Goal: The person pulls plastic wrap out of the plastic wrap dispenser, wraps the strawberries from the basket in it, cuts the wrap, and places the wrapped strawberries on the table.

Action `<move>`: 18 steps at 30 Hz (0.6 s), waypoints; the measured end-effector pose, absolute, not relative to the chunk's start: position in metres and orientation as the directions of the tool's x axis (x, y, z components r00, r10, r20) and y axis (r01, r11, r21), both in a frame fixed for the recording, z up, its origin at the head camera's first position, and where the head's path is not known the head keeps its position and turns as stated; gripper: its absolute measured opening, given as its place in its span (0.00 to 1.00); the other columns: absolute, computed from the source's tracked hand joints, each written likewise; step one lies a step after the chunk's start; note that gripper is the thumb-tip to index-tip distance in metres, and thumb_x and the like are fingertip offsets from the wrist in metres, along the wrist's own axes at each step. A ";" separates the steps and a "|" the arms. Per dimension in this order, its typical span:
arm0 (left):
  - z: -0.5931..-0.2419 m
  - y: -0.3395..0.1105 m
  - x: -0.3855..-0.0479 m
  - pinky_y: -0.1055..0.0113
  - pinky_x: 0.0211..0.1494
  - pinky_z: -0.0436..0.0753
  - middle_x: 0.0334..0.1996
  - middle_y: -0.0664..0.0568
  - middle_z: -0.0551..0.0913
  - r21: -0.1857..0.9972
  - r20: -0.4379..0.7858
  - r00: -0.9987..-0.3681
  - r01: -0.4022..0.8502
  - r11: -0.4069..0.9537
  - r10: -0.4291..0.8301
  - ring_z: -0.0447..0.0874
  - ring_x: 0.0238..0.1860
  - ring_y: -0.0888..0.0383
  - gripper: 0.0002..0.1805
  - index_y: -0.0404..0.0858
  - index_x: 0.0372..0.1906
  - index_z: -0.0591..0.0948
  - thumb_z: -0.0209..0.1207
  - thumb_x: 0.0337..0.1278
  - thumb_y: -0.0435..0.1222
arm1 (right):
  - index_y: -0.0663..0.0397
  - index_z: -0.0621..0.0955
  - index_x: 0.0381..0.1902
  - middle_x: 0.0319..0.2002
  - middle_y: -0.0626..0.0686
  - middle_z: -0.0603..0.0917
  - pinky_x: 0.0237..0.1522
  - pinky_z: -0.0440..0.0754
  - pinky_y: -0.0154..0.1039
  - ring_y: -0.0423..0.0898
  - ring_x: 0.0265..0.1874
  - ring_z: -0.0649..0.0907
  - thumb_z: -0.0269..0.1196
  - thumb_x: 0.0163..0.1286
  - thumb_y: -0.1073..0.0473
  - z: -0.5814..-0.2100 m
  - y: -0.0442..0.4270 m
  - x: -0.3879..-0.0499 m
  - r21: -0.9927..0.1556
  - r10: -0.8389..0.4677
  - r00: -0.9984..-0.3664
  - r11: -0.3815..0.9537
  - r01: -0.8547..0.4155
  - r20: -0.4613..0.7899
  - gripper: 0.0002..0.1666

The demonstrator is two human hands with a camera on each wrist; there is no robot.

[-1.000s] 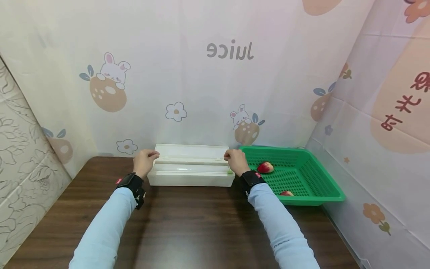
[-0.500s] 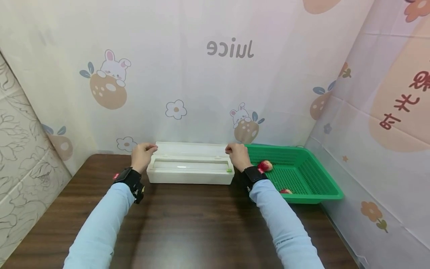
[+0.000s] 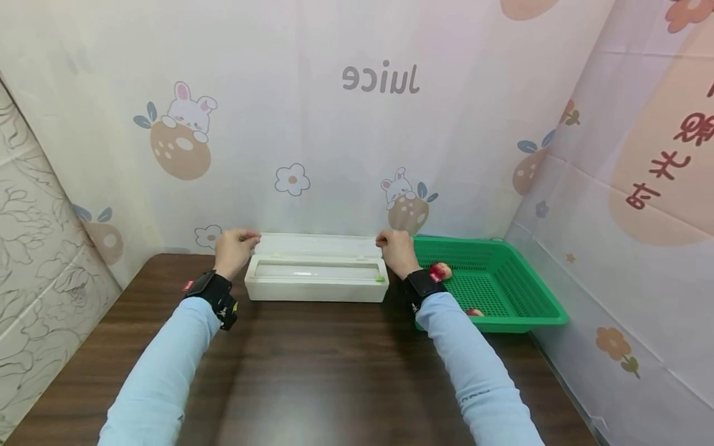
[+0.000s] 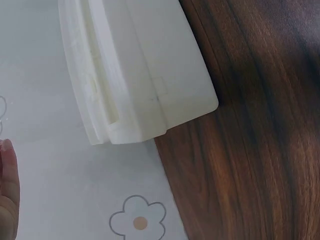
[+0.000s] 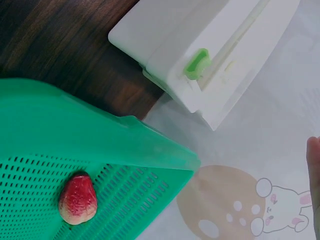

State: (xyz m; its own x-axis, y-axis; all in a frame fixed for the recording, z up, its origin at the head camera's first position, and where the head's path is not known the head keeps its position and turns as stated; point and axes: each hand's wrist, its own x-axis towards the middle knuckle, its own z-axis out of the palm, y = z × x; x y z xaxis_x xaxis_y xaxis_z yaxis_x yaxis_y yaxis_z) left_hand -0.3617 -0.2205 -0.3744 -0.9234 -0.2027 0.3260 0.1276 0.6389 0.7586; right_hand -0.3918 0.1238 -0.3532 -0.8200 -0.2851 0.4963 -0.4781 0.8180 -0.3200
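Flanking the white box: left hand (image 3: 233,253) at one end, right hand (image 3: 398,253) at the other, both level with the rear of the white box (image 3: 318,292)
White box position: far part of the brown table (image 3: 312,371), near the patterned wall covering (image 3: 251,124), long side facing the person
White box features: pale panel (image 3: 320,246) at the back, long recess (image 3: 318,272) in front of it, green slider (image 5: 198,64) at the right end
Left hand grip: fingers bent, thumb and forefinger close together by the upper left corner of the pale panel; whether they pinch anything cannot be told
Right hand grip: fingers bent, tips by the upper right corner of the pale panel; whether they pinch anything cannot be told
Wrist views: only part of each hand shows, at the outer edge of the frame, apart from the white box
Green basket: perforated green basket (image 3: 513,324) right of the white box, partly behind the right forearm
Basket contents: one red-and-pale fruit (image 3: 440,271) near the right wrist, a second fruit (image 3: 474,312) at the front wall, partly hidden
Sleeves and bands: light blue sleeves (image 3: 167,365), black wrist bands (image 3: 212,297) with red tags
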 end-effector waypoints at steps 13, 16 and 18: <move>-0.358 -0.224 -0.357 0.52 0.44 0.75 0.40 0.38 0.83 0.726 0.387 -0.905 0.181 0.663 -0.178 0.79 0.45 0.44 0.11 0.32 0.41 0.83 0.56 0.59 0.35 | 0.60 0.84 0.31 0.31 0.58 0.85 0.40 0.75 0.47 0.54 0.32 0.82 0.61 0.61 0.65 -0.346 0.121 -0.391 -0.421 -0.154 -0.796 0.781 -0.461 0.585 0.05; -0.354 -0.224 -0.356 0.53 0.44 0.75 0.40 0.39 0.84 0.724 0.400 -0.898 0.185 0.665 -0.185 0.80 0.44 0.44 0.11 0.32 0.41 0.83 0.56 0.59 0.34 | 0.59 0.84 0.32 0.31 0.57 0.85 0.40 0.76 0.46 0.53 0.32 0.82 0.60 0.62 0.65 -0.346 0.121 -0.392 -0.428 -0.135 -0.778 0.771 -0.471 0.613 0.06; -0.352 -0.225 -0.355 0.53 0.43 0.75 0.40 0.39 0.84 0.724 0.408 -0.894 0.193 0.662 -0.185 0.80 0.44 0.44 0.11 0.32 0.41 0.83 0.56 0.58 0.34 | 0.59 0.84 0.33 0.32 0.58 0.84 0.39 0.76 0.46 0.52 0.32 0.81 0.59 0.63 0.64 -0.345 0.120 -0.391 -0.433 -0.129 -0.767 0.761 -0.483 0.629 0.06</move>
State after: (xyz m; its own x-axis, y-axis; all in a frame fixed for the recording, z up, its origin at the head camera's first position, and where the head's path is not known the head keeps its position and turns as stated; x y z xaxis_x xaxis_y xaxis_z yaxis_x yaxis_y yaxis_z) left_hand -0.3548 -0.2254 -0.3519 -0.8940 -0.1853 0.4079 0.1933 0.6618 0.7243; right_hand -0.3911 0.1205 -0.3453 -0.7670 -0.1285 0.6287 -0.4828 0.7610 -0.4334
